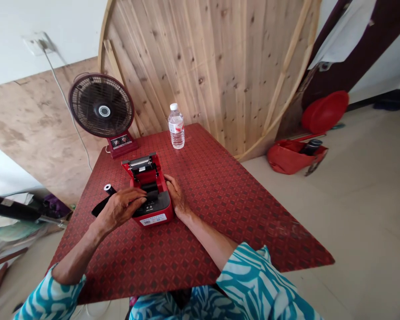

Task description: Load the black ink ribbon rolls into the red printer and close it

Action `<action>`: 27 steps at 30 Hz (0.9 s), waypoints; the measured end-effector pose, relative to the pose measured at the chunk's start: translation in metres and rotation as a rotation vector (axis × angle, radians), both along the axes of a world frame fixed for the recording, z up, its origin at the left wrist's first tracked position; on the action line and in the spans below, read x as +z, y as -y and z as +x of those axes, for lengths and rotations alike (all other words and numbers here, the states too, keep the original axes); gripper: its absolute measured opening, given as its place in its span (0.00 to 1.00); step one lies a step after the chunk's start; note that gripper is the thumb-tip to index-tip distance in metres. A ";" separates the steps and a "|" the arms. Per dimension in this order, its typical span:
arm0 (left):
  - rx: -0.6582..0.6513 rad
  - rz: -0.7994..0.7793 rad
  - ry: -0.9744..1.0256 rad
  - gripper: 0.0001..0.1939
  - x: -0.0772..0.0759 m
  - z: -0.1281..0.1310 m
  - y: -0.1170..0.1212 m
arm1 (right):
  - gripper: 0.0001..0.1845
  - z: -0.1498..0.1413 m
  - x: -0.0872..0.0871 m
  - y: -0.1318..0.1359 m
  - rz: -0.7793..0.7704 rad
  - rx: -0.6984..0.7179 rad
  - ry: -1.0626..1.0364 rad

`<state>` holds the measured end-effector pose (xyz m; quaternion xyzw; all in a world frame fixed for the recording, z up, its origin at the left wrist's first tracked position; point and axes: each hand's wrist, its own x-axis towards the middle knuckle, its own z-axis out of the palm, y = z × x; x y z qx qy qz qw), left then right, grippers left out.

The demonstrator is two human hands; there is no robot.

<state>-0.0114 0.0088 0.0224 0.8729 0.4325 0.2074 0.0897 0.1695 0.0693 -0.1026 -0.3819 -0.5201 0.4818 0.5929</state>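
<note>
A red and black receipt printer (156,215) sits on the table with its lid (142,165) raised. Inside its bay lies a black paper roll (149,187), and a dark strip of paper (152,195) comes off it toward the front. The fingers of my left hand (122,208) are pinched together on that strip, over the printer's front left. Wrapped against the printer's right side, my right hand (177,195) grips the housing. Left of the printer, partly behind my left hand, are a small black roll with a white end (110,189) and a dark flat piece (100,207).
A fan (102,106) stands at the table's back left corner, and a water bottle (176,129) is near the back edge. The patterned red table (240,213) runs to the right. A red bag (283,158) and a red basin (325,113) are on the floor side.
</note>
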 end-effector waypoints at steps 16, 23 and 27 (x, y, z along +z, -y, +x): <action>-0.009 0.427 -0.091 0.09 -0.023 0.013 0.045 | 0.21 0.000 0.000 -0.001 0.030 -0.012 0.014; 0.057 0.515 0.026 0.10 -0.049 0.014 0.045 | 0.22 0.002 0.004 0.001 0.042 0.008 -0.017; 0.039 0.554 0.070 0.11 -0.056 0.014 0.042 | 0.21 0.006 0.007 0.001 0.154 0.005 0.060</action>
